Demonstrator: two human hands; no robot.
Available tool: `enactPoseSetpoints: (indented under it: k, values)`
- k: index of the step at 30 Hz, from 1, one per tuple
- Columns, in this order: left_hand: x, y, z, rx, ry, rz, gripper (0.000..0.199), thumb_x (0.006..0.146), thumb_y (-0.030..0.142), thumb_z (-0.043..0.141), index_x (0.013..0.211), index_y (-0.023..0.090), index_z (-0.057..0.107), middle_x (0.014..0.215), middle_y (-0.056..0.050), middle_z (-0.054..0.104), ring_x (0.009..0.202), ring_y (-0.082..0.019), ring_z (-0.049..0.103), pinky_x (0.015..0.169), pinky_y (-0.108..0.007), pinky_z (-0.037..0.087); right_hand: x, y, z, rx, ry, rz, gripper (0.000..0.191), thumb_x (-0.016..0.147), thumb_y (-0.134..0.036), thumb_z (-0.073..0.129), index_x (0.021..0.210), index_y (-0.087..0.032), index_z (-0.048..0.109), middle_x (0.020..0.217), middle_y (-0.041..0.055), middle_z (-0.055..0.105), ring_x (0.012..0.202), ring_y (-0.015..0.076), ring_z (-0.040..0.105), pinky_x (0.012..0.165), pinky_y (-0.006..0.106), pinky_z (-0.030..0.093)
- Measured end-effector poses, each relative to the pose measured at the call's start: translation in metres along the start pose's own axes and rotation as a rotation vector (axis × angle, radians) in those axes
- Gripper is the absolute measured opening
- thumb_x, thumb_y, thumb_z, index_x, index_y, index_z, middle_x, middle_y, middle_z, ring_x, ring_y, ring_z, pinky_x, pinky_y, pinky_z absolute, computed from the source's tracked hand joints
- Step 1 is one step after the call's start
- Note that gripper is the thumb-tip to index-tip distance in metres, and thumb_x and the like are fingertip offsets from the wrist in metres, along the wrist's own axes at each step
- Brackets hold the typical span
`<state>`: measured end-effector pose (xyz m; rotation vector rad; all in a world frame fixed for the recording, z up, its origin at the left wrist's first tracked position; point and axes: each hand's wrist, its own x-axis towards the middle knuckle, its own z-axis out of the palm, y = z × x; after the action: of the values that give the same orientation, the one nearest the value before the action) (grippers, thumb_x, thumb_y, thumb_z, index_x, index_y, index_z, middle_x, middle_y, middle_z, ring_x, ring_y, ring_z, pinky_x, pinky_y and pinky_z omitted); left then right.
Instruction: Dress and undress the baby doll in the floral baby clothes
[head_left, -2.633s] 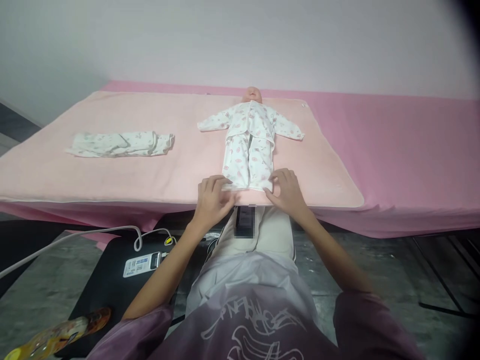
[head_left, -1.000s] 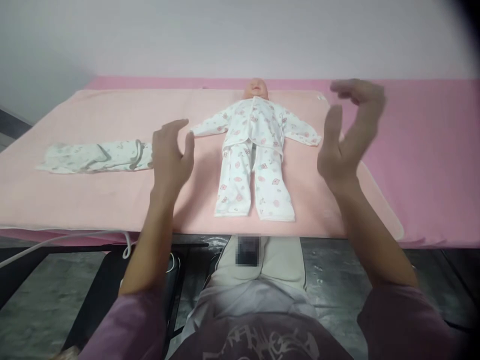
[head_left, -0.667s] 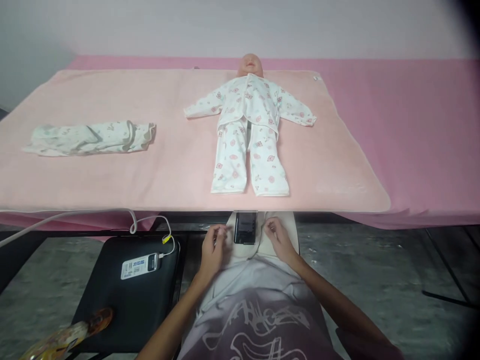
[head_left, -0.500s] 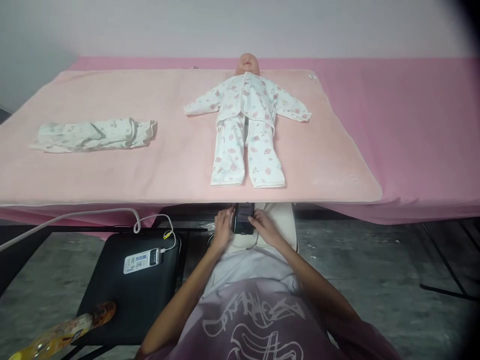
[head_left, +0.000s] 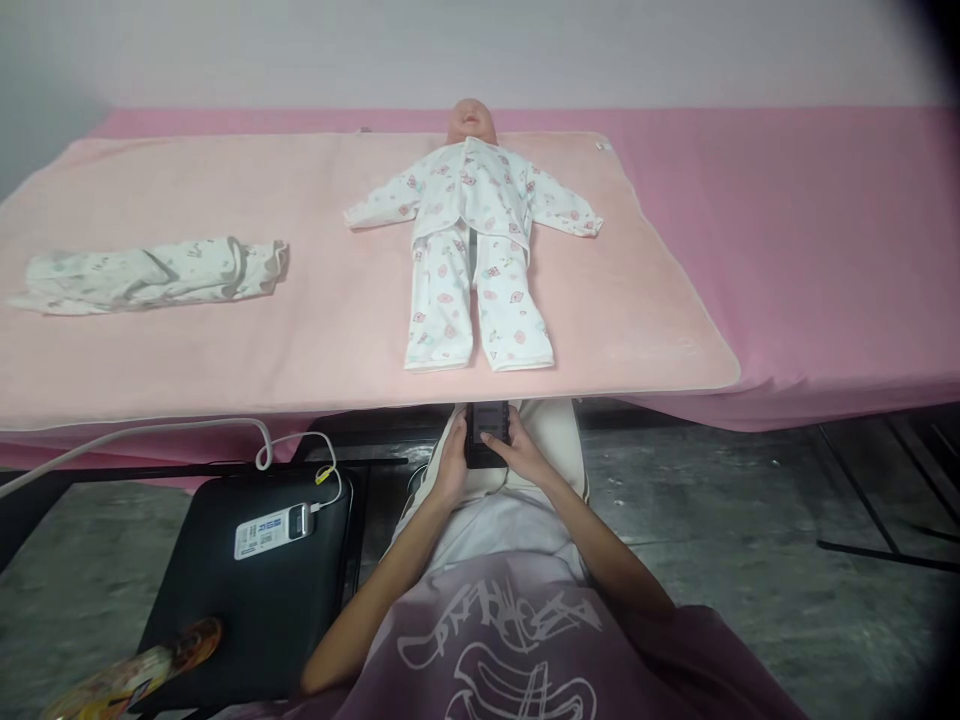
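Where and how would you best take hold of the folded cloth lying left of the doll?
I'd take the folded cloth around mid-length from above, fingers over the far long edge, thumb at the near one. It lies low and stretches sideways, so a central grip should balance it; its ruffled right end looks looser. The left hand seems better placed.

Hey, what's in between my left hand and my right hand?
The phone, gripped by your left hand and right hand, with the right thumb over its front; the head view shows it.
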<state>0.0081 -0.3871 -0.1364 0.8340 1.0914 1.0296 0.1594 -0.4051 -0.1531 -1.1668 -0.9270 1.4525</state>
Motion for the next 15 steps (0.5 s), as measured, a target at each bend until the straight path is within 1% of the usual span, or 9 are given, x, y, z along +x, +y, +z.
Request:
enactPoseSetpoints:
  k: [3, 5, 8, 11, 13, 15]
  values:
    - [-0.007, 0.005, -0.003, -0.137, -0.039, -0.098, 0.063, 0.095, 0.069, 0.075, 0.143, 0.028, 0.073, 0.158, -0.008, 0.068, 0.161, -0.035, 0.051, 0.137, -0.053, 0.04, -0.002, -0.002, 0.001, -0.006, -0.013, 0.0, 0.067, 0.088, -0.058, 0.087, 0.137, -0.029, 0.052, 0.138, 0.0094, 0.072, 0.136, 0.0286, 0.068, 0.127, 0.052, 0.05]
    - [-0.013, 0.007, -0.004, -0.205, -0.087, -0.164, 0.062, 0.097, 0.067, 0.075, 0.146, 0.029, 0.07, 0.158, -0.009, 0.068, 0.159, -0.035, 0.054, 0.132, -0.055, 0.046, -0.004, -0.003, 0.001, -0.021, -0.01, 0.0, 0.066, 0.089, -0.058, 0.086, 0.137, -0.029, 0.052, 0.137, 0.0096, 0.071, 0.135, 0.0289, 0.068, 0.127, 0.052, 0.05]
    - [-0.018, 0.006, -0.007, -0.255, -0.156, -0.251, 0.06, 0.101, 0.065, 0.072, 0.152, 0.035, 0.065, 0.161, -0.007, 0.066, 0.157, -0.035, 0.056, 0.126, -0.054, 0.053, -0.005, -0.003, 0.001, -0.051, 0.001, 0.003, 0.065, 0.089, -0.059, 0.085, 0.137, -0.029, 0.052, 0.135, 0.0095, 0.071, 0.134, 0.0297, 0.068, 0.125, 0.052, 0.05]
    - [-0.018, 0.005, -0.01, -0.269, -0.185, -0.312, 0.057, 0.102, 0.066, 0.071, 0.152, 0.041, 0.063, 0.16, -0.005, 0.066, 0.153, -0.034, 0.06, 0.121, -0.056, 0.057, -0.005, -0.002, 0.0, -0.09, 0.003, -0.012, 0.066, 0.09, -0.061, 0.083, 0.139, -0.029, 0.052, 0.135, 0.0092, 0.069, 0.134, 0.03, 0.066, 0.125, 0.051, 0.05]
    - [-0.015, 0.004, -0.012, -0.278, -0.198, -0.336, 0.056, 0.101, 0.067, 0.071, 0.151, 0.042, 0.063, 0.158, -0.005, 0.067, 0.149, -0.035, 0.062, 0.119, -0.057, 0.059, -0.004, -0.001, -0.003, -0.142, 0.037, -0.032, 0.067, 0.09, -0.062, 0.082, 0.14, -0.029, 0.053, 0.138, 0.01, 0.067, 0.135, 0.0307, 0.064, 0.126, 0.051, 0.048]
    - [-0.013, 0.004, -0.014, -0.3, -0.213, -0.354, 0.056, 0.101, 0.067, 0.071, 0.151, 0.042, 0.062, 0.157, -0.005, 0.067, 0.148, -0.035, 0.063, 0.118, -0.058, 0.06, -0.003, -0.001, -0.007, -0.226, 0.094, -0.061, 0.063, 0.092, -0.064, 0.079, 0.14, -0.029, 0.057, 0.142, 0.0109, 0.063, 0.139, 0.0324, 0.059, 0.129, 0.053, 0.044]
